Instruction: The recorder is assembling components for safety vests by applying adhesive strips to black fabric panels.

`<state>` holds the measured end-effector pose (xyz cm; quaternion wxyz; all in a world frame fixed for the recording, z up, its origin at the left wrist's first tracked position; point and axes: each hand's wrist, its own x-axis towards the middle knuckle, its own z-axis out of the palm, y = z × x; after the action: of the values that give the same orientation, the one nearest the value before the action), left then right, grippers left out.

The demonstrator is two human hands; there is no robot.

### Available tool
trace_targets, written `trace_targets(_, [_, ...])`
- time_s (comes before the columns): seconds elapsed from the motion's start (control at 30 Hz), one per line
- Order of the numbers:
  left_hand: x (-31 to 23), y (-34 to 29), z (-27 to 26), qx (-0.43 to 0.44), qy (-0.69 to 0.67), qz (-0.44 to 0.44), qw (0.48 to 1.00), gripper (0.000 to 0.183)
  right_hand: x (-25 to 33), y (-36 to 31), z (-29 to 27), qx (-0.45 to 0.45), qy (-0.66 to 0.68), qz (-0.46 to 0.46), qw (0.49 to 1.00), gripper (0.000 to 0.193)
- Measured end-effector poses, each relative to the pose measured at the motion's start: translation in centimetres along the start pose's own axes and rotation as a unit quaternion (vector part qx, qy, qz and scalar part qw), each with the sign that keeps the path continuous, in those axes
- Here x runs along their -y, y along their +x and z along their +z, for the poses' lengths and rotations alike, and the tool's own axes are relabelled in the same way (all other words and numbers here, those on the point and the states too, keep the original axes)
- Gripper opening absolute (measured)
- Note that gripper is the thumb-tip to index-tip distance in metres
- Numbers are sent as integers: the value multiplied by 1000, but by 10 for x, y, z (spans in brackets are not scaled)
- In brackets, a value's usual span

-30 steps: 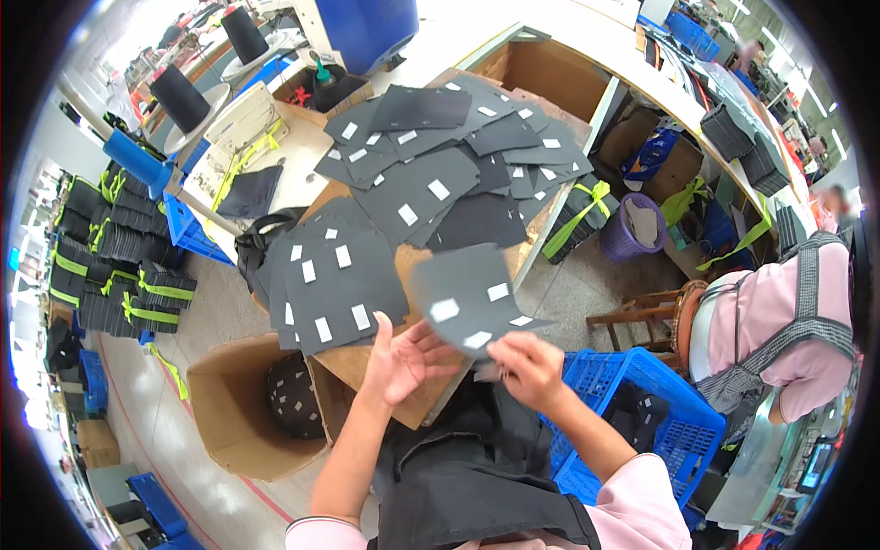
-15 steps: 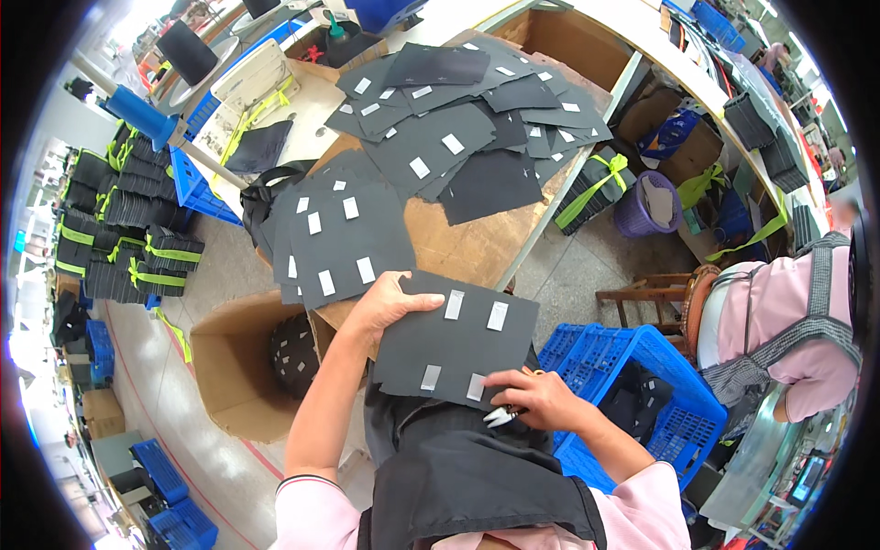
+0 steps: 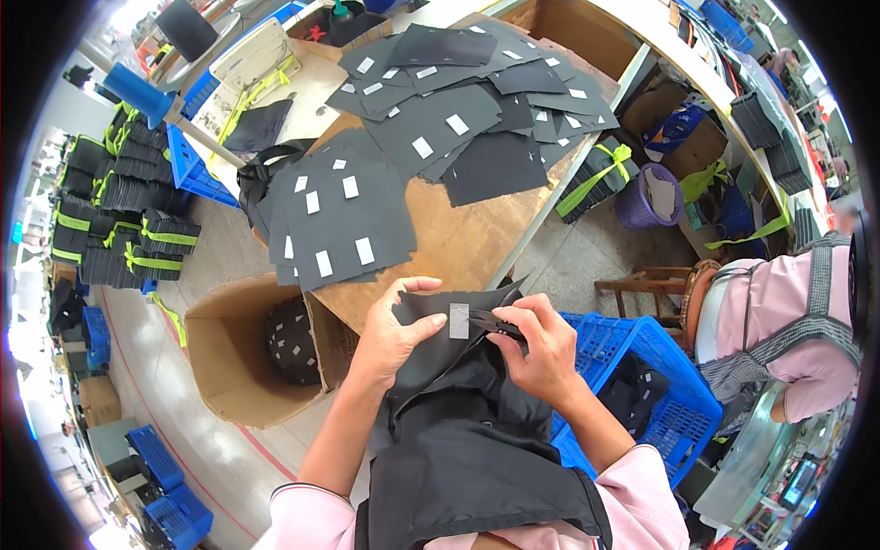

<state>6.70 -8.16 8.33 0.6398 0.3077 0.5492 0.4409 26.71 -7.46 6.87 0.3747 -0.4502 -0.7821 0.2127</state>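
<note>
My left hand [image 3: 390,335] grips a black fabric panel [image 3: 422,365] above my lap, its thumb on the front face and its fingers behind. The panel is bent, and one pale grey rectangular patch [image 3: 459,323] faces up beside the thumb. In my right hand [image 3: 539,344] is a small pair of thread snips [image 3: 492,322], closed in by thumb and fingers. The tips of the snips lie at the right edge of the patch. Whether their blades touch a thread is too small to tell. The handles are mostly hidden by my fingers.
Black panels with white patches [image 3: 344,215] overlap on the wooden table [image 3: 458,229] ahead. A cardboard box [image 3: 229,367] stands at left, a blue crate [image 3: 674,422] at right. Tied black stacks [image 3: 165,243] sit far left. Another person [image 3: 779,312] sits at far right.
The panel has gone from flat, with several patches showing, to bent with one patch up. My right hand has risen from its lower edge, bringing the snips to the patch.
</note>
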Motion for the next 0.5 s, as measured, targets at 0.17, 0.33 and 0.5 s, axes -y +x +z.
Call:
trace_targets(0.17, [-6, -5, 2, 23, 5, -23, 999, 43, 3, 3, -1, 6, -34, -32, 999, 30])
trace_targets(0.33, [-4, -6, -1, 34, -1, -27, 999, 44, 0, -1, 0, -3, -19, -63, 998, 29])
trace_targets(0.5, [-2, -7, 0, 38, 6, -22, 999, 48, -6, -6, -3, -42, 3, -100, 994, 28])
